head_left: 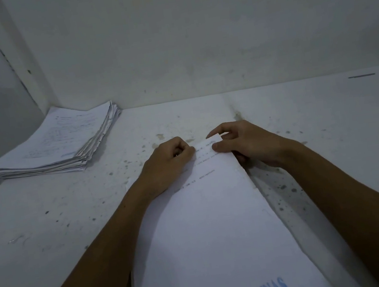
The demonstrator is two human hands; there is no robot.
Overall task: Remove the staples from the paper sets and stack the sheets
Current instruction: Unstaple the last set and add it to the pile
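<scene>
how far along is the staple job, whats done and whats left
Done, by the look of it: a thick stack of sheets lies at the table's far left corner. In hand: both hands work the far corner of one paper set, the left hand curled at it, the right hand pinching the lifted corner. Left: freeing this set and stacking it. No further sets show.

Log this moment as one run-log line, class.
left hand: gripping paper set top | right hand: pinching its corner | staple: unseen | stack: far left

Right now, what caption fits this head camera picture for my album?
Both hands, left hand and right hand, pinch a paper set; stacked sheets wait.
</scene>
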